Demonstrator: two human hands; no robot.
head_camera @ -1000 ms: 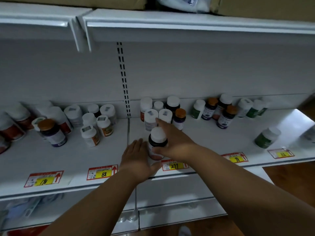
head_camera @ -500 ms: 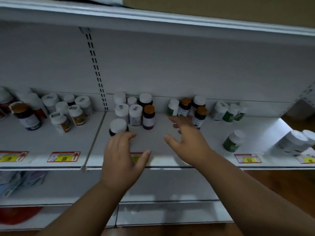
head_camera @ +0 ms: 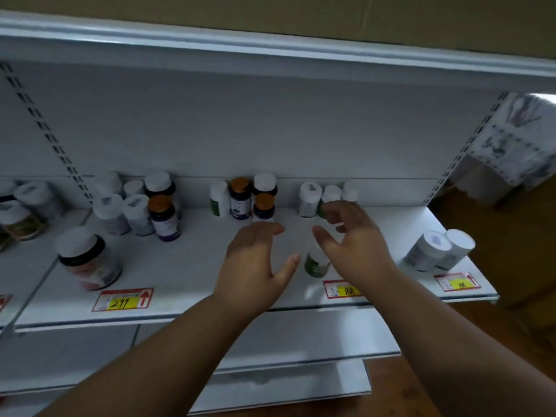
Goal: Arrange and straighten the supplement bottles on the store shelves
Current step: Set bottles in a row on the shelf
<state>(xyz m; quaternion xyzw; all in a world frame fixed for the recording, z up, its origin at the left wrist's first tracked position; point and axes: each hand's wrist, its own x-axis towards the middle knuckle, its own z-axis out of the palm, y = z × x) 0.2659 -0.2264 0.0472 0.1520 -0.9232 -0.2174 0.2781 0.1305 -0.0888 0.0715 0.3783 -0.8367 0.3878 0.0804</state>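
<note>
Supplement bottles stand on a white shelf. My left hand hovers over the shelf's middle, fingers relaxed, holding nothing. My right hand reaches above a small green-labelled bottle near the front edge, fingers spread, partly hiding it. A big dark bottle with a white cap stands alone at the front left. A cluster with orange caps sits at the back centre, and three white-capped bottles stand behind my right hand. Two white bottles lean at the right end.
Price tags line the shelf's front edge. More bottles crowd the back left. An upper shelf overhangs. A lower shelf lies beneath, and brown floor shows at the right.
The view has swung right along the shelf. My right hand let go of the big dark bottle, and both hands moved right, the right one now over the green-labelled bottle.
</note>
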